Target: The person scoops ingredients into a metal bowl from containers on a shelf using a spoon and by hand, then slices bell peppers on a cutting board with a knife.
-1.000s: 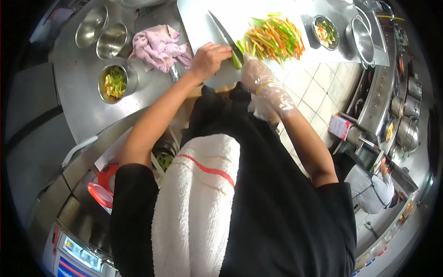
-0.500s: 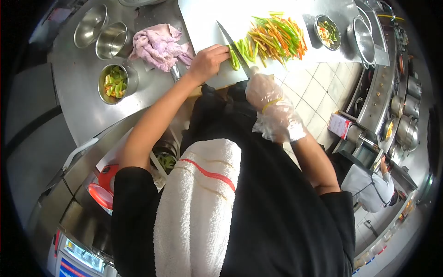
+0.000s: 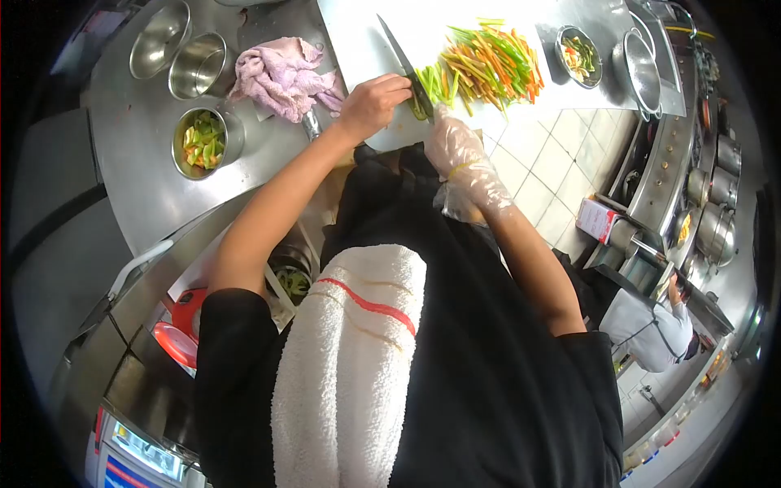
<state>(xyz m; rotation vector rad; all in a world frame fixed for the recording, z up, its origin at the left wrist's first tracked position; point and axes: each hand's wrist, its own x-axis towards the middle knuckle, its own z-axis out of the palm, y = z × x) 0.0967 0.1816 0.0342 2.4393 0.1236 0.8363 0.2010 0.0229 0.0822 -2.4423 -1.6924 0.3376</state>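
A long knife [image 3: 397, 47] is held by my right hand [image 3: 453, 148], which wears a clear plastic glove and is closed round the handle. Its blade points up and left over the white cutting board [image 3: 354, 45]. My left hand [image 3: 377, 106], bare, has its fingers bent together on a green pepper piece [image 3: 421, 106] at the left side of the blade. Cut green strips [image 3: 439, 84] lie just right of the blade. Farther right on the board spreads a pile of green and orange strips [image 3: 496, 65].
Left of the board are a pink cloth [image 3: 281, 77], a metal container of pepper pieces [image 3: 203, 142] and two metal bowls. On the right stand a small bowl of cut vegetables [image 3: 579, 57] and a strainer [image 3: 637, 73]. A co-worker [image 3: 647, 329] is at the far right.
Half a second ago the knife and my right hand were farther right and lower. They have moved up and left, and the blade is now against the pepper piece beside my left hand.
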